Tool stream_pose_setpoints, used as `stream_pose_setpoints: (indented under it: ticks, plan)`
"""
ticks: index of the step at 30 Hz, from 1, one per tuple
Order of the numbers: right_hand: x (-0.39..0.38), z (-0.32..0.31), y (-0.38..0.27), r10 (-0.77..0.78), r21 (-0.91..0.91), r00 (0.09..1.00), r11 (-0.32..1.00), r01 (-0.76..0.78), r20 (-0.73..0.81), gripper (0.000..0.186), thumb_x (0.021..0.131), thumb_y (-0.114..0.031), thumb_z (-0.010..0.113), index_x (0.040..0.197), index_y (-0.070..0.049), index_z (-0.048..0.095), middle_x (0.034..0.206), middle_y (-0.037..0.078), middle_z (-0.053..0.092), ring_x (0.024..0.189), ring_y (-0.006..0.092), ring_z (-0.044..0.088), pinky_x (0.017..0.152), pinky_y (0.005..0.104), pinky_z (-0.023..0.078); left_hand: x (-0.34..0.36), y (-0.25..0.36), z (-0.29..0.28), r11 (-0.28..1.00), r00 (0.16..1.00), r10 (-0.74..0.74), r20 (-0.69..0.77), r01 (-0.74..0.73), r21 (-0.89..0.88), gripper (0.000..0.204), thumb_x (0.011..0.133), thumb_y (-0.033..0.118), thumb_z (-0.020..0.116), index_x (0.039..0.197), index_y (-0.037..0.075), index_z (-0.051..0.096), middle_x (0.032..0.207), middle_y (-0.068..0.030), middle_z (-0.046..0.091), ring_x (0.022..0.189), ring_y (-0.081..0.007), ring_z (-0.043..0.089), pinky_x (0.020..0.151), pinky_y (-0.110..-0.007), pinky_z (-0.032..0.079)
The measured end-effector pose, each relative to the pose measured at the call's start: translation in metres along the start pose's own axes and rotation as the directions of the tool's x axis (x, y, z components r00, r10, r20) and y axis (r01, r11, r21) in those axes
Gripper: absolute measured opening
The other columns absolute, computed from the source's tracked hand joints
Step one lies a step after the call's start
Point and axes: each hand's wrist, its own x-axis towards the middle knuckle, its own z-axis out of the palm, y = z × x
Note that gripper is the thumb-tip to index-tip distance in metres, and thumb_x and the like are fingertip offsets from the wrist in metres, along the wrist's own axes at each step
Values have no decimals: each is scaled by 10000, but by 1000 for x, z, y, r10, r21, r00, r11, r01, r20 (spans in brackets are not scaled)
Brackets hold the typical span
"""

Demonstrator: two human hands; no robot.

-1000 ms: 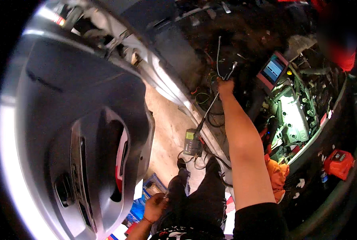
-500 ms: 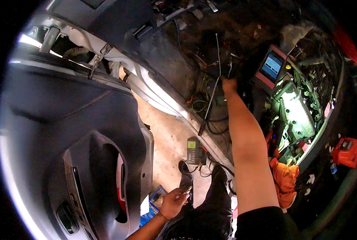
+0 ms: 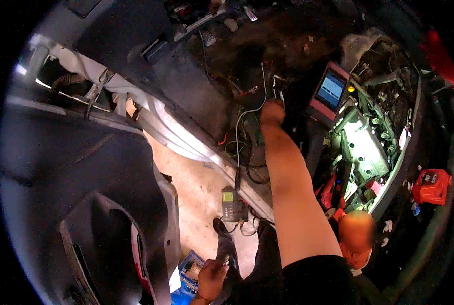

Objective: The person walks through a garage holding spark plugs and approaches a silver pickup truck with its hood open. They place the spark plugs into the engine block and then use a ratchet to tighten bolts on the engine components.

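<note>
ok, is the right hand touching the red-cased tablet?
Apart. The head view shows it: a dark gap separates the right hand from the near edge of the red-cased tablet, to its right.

The thin, pale, flexible rod with a black handle (image 3: 241,119) — nearly straight half a second ago — now bends in a loose S beside the right hand (image 3: 273,111). The left hand (image 3: 211,281) has dropped lower.
</note>
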Motion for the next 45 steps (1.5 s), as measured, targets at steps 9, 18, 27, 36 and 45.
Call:
stream_pose_setpoints:
  ticks: [9,18,27,36,45]
  plan:
    - [-110,-157,-9,-140,590,976,807,15,167,410,838,-322,644,1063,18,607,982,259,666,916,397,667,758,444,543,46,65,-1,806,982,-188,-33,135,-576,208,933,97,607,1100,-23,581,811,-42,596,659,-117,598,613,-257,509]
    - [-270,-352,161,-210,939,977,325,115,-46,505,979,-237,542,1408,-33,372,983,227,651,852,299,668,755,344,508,134,297,7,736,837,521,168,-341,-585,571,925,-12,533,1444,30,299,927,-117,636,850,-150,623,750,-286,530]
    - [-235,-373,264,92,937,992,330,-112,86,453,998,-202,514,1413,-44,420,968,178,670,733,188,628,699,338,507,164,401,145,784,566,614,551,-354,-510,516,910,5,557,1387,56,368,1037,-148,645,944,-199,651,776,-315,554]
    - [-195,-337,293,199,909,968,356,-215,151,488,965,-227,564,1393,-28,441,850,114,650,660,213,612,620,355,482,211,414,216,847,418,529,739,-201,-492,598,893,74,644,1395,26,324,977,-185,674,957,-243,666,848,-368,518]
    - [-186,-327,293,203,940,919,-21,-340,337,497,957,-198,592,1392,-23,429,700,0,526,513,57,455,434,225,359,242,405,224,827,421,541,728,-110,-551,502,910,49,596,1356,43,366,1016,-197,664,982,-297,661,879,-408,521]
